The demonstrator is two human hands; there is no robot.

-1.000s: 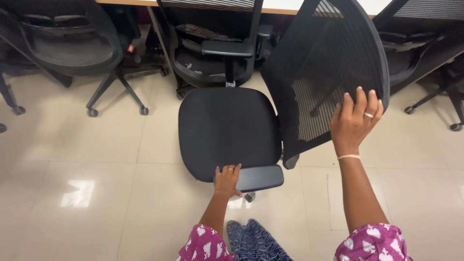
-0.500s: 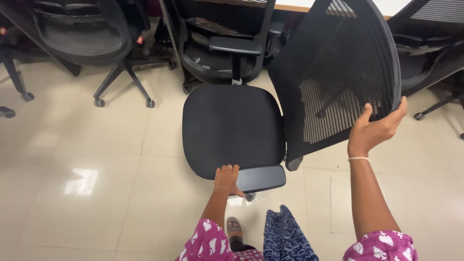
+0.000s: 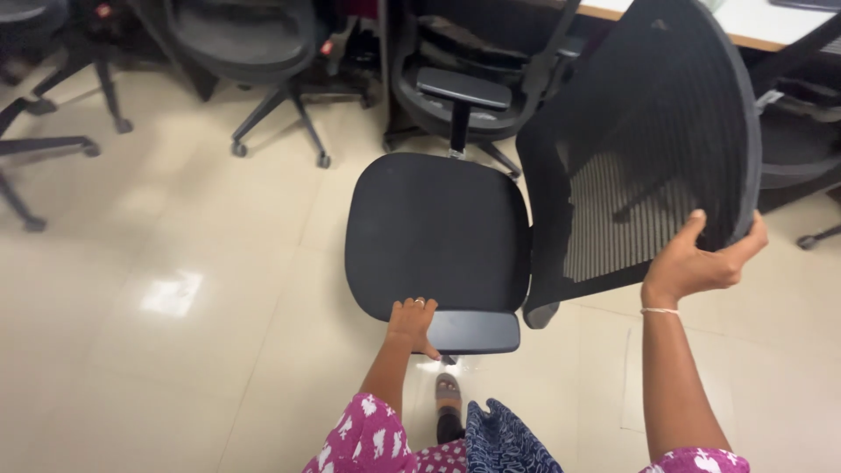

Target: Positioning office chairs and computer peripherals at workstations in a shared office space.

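Both hands on office chair: left hand (image 3: 412, 322) clasps armrest (image 3: 471, 332) end, right hand (image 3: 703, 260) grips mesh backrest (image 3: 644, 149) edge (chair out on tile floor (image 3: 175, 289), apart from others); repositioning looks mid-way.

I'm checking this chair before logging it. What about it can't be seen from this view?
Head view only:
- Chair base and wheels: hidden under the seat.
- Right hand fingers: behind the mesh backrest edge.
- Left hand grip on the armrest: palm side hidden.
- Far armrest: which chair it belongs to is unclear.
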